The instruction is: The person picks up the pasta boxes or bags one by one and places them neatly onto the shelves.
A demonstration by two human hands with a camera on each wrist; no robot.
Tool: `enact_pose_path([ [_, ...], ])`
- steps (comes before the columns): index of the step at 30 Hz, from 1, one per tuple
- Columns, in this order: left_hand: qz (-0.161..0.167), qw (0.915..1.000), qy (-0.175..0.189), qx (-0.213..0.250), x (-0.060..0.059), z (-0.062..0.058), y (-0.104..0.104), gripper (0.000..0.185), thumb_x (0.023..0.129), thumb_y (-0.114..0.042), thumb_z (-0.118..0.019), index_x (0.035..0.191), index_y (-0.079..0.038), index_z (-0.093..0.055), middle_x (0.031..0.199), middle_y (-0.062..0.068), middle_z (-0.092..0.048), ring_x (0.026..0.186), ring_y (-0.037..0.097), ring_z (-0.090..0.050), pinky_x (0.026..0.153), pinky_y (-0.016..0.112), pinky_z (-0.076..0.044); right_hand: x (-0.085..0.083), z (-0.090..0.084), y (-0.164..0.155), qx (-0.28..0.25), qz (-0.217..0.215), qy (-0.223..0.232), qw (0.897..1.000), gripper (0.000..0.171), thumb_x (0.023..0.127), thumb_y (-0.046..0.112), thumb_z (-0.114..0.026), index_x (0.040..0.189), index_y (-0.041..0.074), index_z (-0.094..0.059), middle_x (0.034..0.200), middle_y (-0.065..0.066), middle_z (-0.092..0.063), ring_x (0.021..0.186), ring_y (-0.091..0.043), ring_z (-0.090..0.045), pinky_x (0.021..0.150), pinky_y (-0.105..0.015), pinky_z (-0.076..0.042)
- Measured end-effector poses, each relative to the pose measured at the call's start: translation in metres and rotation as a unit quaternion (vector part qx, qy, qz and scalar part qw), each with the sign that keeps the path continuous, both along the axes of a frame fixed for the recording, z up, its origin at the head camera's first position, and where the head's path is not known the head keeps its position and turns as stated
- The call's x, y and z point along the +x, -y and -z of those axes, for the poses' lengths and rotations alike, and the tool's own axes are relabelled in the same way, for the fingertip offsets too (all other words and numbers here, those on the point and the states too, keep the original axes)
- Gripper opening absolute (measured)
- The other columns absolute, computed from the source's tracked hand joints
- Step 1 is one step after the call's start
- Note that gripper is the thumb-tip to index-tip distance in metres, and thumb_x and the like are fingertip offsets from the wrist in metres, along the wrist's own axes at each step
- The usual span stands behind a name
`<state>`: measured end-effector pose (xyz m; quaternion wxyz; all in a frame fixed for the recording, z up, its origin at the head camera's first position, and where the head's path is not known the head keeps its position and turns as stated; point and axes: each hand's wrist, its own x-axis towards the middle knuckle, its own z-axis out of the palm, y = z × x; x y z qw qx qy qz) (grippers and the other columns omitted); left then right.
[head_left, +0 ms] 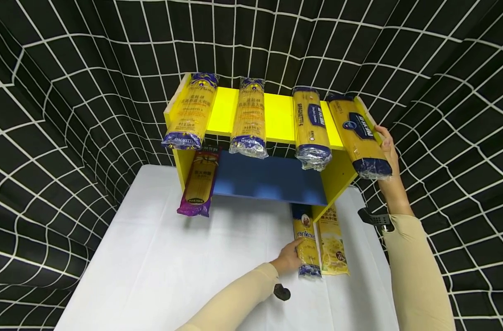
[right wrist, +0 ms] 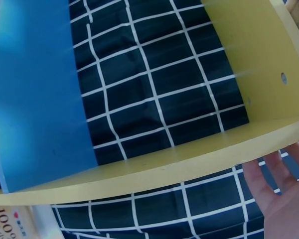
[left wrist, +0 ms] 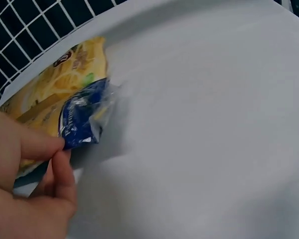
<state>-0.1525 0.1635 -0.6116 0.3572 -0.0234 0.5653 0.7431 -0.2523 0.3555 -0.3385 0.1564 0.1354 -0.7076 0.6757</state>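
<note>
A yellow shelf unit [head_left: 276, 117] with a blue lower board [head_left: 268, 179] stands on a white table [head_left: 173, 257]. Several spaghetti packs lie across its top. My right hand [head_left: 387, 146] rests with straight fingers against the right side of the rightmost pack [head_left: 359, 133], which overhangs the front edge. In the right wrist view this hand [right wrist: 284, 194] shows open beside the yellow board [right wrist: 269, 40]. On the table, my left hand [head_left: 288, 259] pinches the near end of a blue-ended spaghetti pack [head_left: 307, 246]. The left wrist view shows my fingertips [left wrist: 60, 147] at that pack's blue end [left wrist: 84, 117].
A second yellow pasta pack [head_left: 333, 243] lies right beside the held one. A purple-ended pack [head_left: 199, 184] leans out of the shelf's left side. Black cloth with a white grid [head_left: 69, 115] surrounds the table on three sides.
</note>
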Motion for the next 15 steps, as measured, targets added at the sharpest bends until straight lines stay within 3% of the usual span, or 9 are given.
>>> enact_pose_path([
  [1, 0.044, 0.9933, -0.068, -0.082, -0.001, 0.0, 0.001, 0.071, 0.088, 0.006, -0.056, 0.154, -0.012, -0.035, 0.154, 0.014, -0.044, 0.131, 0.02, -0.053, 0.106, 0.022, -0.044, 0.0, 0.0, 0.0, 0.003, 0.0, 0.0, 1.0, 0.051, 0.105, 0.042, -0.037, 0.149, 0.016, -0.039, 0.124, 0.0, -0.05, 0.091, -0.001, -0.062, 0.073, -0.01, -0.054],
  [3, 0.102, 0.9572, -0.175, -0.207, -0.004, 0.001, 0.005, 0.087, 0.076, 0.016, -0.056, 0.154, -0.019, -0.037, 0.149, 0.012, -0.049, 0.112, 0.015, -0.057, 0.086, 0.02, -0.049, 0.0, -0.001, 0.0, 0.003, -0.002, -0.001, 1.0, 0.051, 0.106, 0.041, -0.036, 0.149, 0.015, -0.038, 0.126, 0.0, -0.05, 0.093, -0.002, -0.062, 0.075, -0.01, -0.054],
  [5, 0.121, 0.9563, -0.168, -0.206, -0.007, 0.001, 0.007, 0.092, 0.073, 0.017, -0.058, 0.154, -0.024, -0.037, 0.148, 0.011, -0.05, 0.104, 0.017, -0.054, 0.077, 0.023, -0.044, 0.0, -0.001, -0.001, -0.001, -0.004, -0.003, 1.0, 0.051, 0.106, 0.041, -0.037, 0.149, 0.015, -0.038, 0.126, -0.001, -0.05, 0.094, -0.002, -0.062, 0.075, -0.01, -0.055],
  [7, 0.125, 0.9587, -0.158, -0.201, -0.009, 0.002, 0.009, 0.09, 0.074, 0.013, -0.061, 0.153, -0.025, -0.039, 0.148, 0.012, -0.05, 0.103, 0.019, -0.054, 0.08, 0.027, -0.045, -0.001, -0.001, -0.001, -0.005, -0.005, -0.003, 1.0, 0.051, 0.105, 0.041, -0.038, 0.149, 0.014, -0.039, 0.125, -0.001, -0.051, 0.093, -0.002, -0.063, 0.075, -0.01, -0.055],
  [9, 0.122, 0.9594, -0.154, -0.203, -0.009, 0.005, 0.01, 0.084, 0.078, 0.006, -0.067, 0.152, -0.025, -0.041, 0.148, 0.011, -0.05, 0.112, 0.021, -0.056, 0.094, 0.032, -0.048, -0.002, -0.001, -0.001, -0.017, -0.009, -0.004, 1.0, 0.051, 0.105, 0.041, -0.04, 0.148, 0.014, -0.04, 0.124, -0.001, -0.051, 0.09, -0.001, -0.063, 0.074, -0.01, -0.055],
  [12, 0.116, 0.9555, -0.162, -0.218, -0.007, 0.01, 0.01, 0.079, 0.082, -0.012, -0.076, 0.152, -0.026, -0.041, 0.154, 0.009, -0.045, 0.134, 0.025, -0.048, 0.116, 0.043, -0.037, -0.002, 0.0, 0.0, -0.027, -0.011, -0.005, 1.0, 0.052, 0.104, 0.042, -0.042, 0.148, 0.014, -0.04, 0.123, -0.001, -0.052, 0.088, -0.001, -0.064, 0.072, -0.01, -0.054],
  [15, 0.11, 0.9485, -0.184, -0.234, -0.004, 0.015, 0.011, 0.079, 0.082, -0.025, -0.079, 0.151, -0.027, -0.041, 0.156, 0.008, -0.042, 0.143, 0.03, -0.041, 0.118, 0.048, -0.035, -0.003, 0.001, 0.001, -0.03, -0.014, -0.004, 0.999, 0.053, 0.104, 0.042, -0.042, 0.148, 0.014, -0.039, 0.124, -0.001, -0.051, 0.09, -0.002, -0.063, 0.073, -0.01, -0.055],
])
